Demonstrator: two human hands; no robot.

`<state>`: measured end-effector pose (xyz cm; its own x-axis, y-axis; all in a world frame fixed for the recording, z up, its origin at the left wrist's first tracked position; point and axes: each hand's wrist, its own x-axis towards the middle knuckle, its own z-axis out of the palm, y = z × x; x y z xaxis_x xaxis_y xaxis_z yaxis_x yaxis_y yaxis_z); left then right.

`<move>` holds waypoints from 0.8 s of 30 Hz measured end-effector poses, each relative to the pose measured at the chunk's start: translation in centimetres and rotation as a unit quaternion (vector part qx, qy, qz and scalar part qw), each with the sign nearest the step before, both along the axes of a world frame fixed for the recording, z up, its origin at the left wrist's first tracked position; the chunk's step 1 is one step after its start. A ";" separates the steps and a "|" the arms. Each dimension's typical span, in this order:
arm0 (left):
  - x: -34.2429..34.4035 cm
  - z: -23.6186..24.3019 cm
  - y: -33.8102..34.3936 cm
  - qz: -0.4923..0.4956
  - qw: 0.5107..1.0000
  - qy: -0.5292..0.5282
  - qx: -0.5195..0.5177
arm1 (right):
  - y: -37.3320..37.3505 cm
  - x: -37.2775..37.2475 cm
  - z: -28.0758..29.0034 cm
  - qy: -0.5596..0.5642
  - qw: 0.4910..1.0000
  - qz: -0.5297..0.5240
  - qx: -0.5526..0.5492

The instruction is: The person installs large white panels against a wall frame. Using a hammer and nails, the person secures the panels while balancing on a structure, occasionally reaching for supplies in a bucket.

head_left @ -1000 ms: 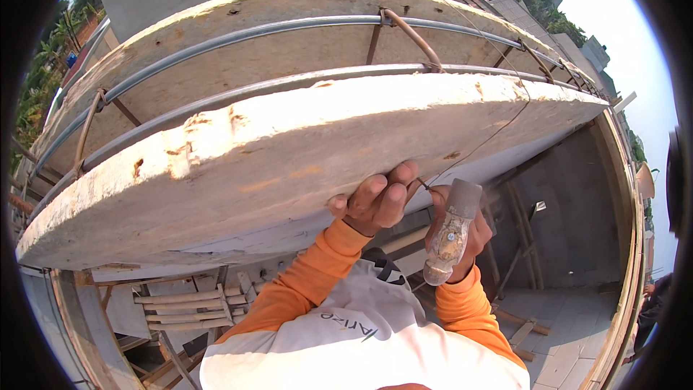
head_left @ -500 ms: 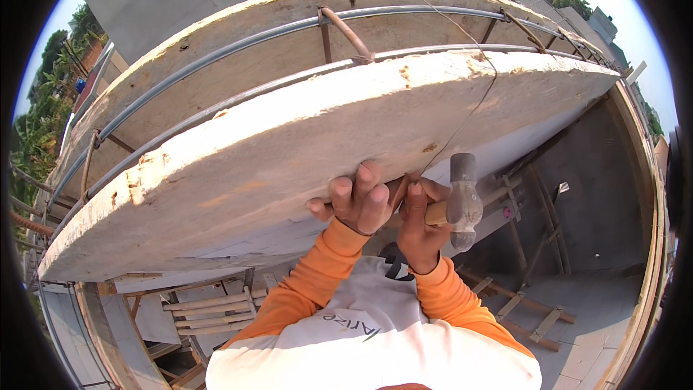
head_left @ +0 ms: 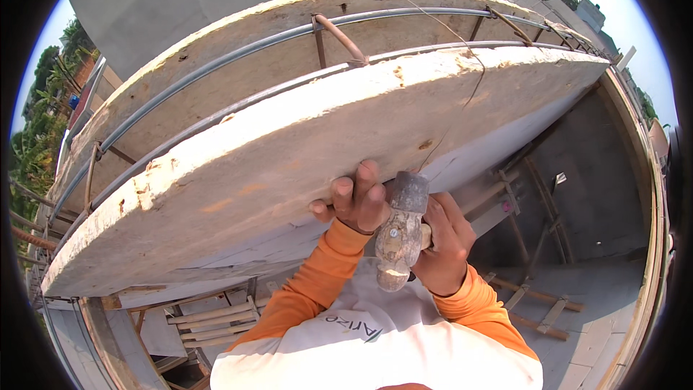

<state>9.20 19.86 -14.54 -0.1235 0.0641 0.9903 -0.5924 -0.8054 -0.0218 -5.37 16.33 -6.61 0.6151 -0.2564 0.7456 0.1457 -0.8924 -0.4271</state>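
Note:
A hammer point(head_left: 399, 242) with a worn grey head and a rounded peen is gripped by my right hand point(head_left: 447, 253), closed round its wooden handle. The striking end of the head is up by the face of a thick curved board point(head_left: 289, 152). Against that same face rests my left hand point(head_left: 355, 201), some fingertips spread upward. Its thumb side is closed in behind the hammer head, which hides whatever it may pinch. A thin wire point(head_left: 473, 79) hangs over the board's top edge and runs down toward the hammer head.
Behind the near board stands a second curved board point(head_left: 238, 22), with metal rods point(head_left: 274, 35) and rusty bars point(head_left: 339, 37) between them. Below right are a wooden ladder-like frame point(head_left: 538, 307) and bamboo poles; stacked poles point(head_left: 216, 321) are below left.
My right hand has moved away from my left fingers and shifted its hold along the handle. The hammer head has swung left, close in front of my left hand, which stays at the board.

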 end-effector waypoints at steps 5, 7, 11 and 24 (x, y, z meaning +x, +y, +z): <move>0.0 -1.0 0.8 -0.074 0.997 0.024 0.007 | -0.9 0.4 1.4 0.006 0.998 -0.048 -0.040; 0.1 -0.7 0.2 -0.093 0.995 0.012 -0.014 | -2.4 0.6 -0.7 -0.035 0.998 -0.042 -0.037; 0.3 -1.0 -0.1 -0.100 0.995 -0.002 -0.020 | -3.5 1.9 -2.2 -0.044 0.997 -0.051 0.027; -0.1 0.3 0.7 -0.065 0.997 0.000 0.051 | -0.2 2.9 -7.9 -0.100 0.937 0.015 0.333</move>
